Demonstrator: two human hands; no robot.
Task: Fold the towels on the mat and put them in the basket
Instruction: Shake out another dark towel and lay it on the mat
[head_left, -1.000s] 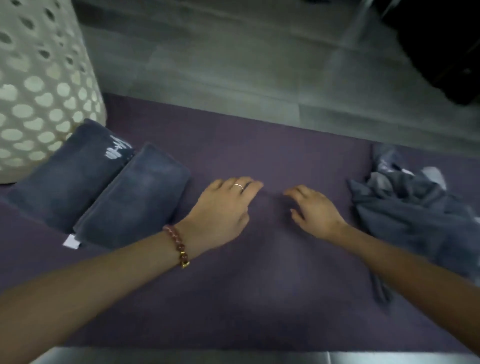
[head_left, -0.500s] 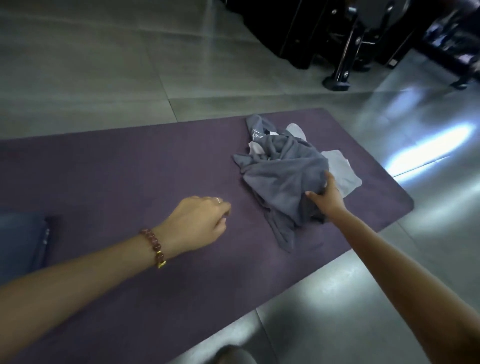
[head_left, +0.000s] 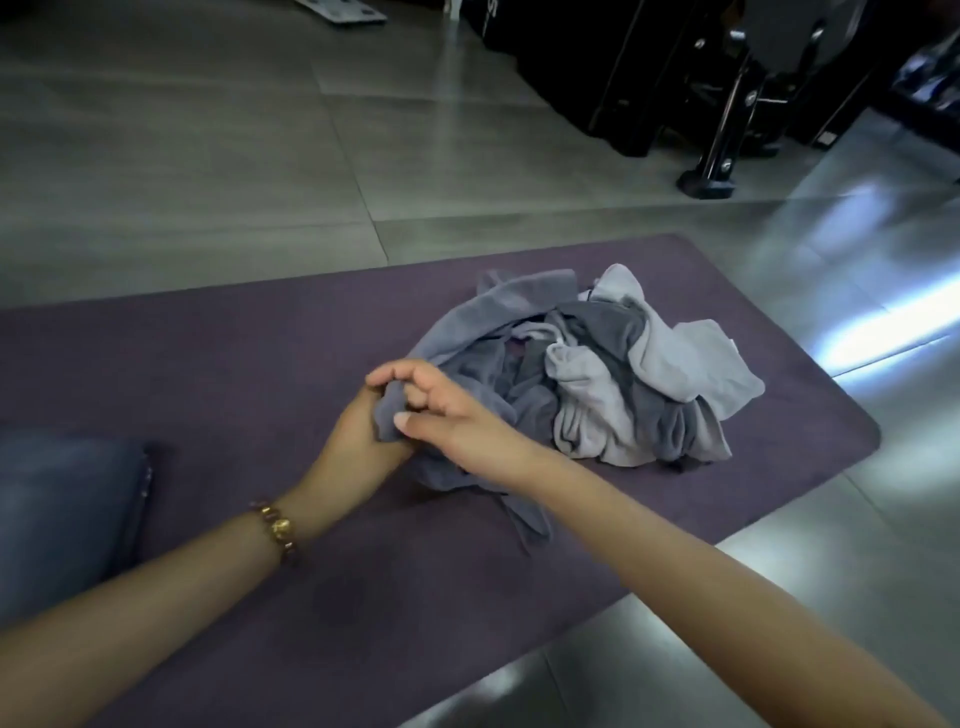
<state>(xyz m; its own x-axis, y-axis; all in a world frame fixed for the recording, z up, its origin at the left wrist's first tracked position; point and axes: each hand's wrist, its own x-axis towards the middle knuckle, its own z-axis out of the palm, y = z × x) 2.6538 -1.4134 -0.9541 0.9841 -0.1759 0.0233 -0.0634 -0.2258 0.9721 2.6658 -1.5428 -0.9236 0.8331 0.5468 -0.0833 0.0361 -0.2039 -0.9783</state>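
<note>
Your two hands are together at the near edge of the towel pile (head_left: 597, 395), both closed on the same bunched bit of the grey towel (head_left: 457, 332). Your left hand (head_left: 358, 431) curls round the cloth from below and your right hand (head_left: 457, 423) pinches it from the side, thumb pressed to the fabric. Holding it this way, close together, looks like hunting for a corner or hem, so that you can draw this one towel free of the others before spreading it.

The rest of that towel trails back into the heap, tangled with a pale towel (head_left: 675, 364) and darker ones. The heap sits toward the right end of the purple mat (head_left: 234, 364), which leaves bare mat in front of you as folding room. That is probably why you pull the cloth toward yourself.

At the left edge lies what appears to be a folded dark towel (head_left: 67, 519), blurred, set aside on the mat. The basket is out of view. I judge the task as mid-way: several towels are unfolded.
</note>
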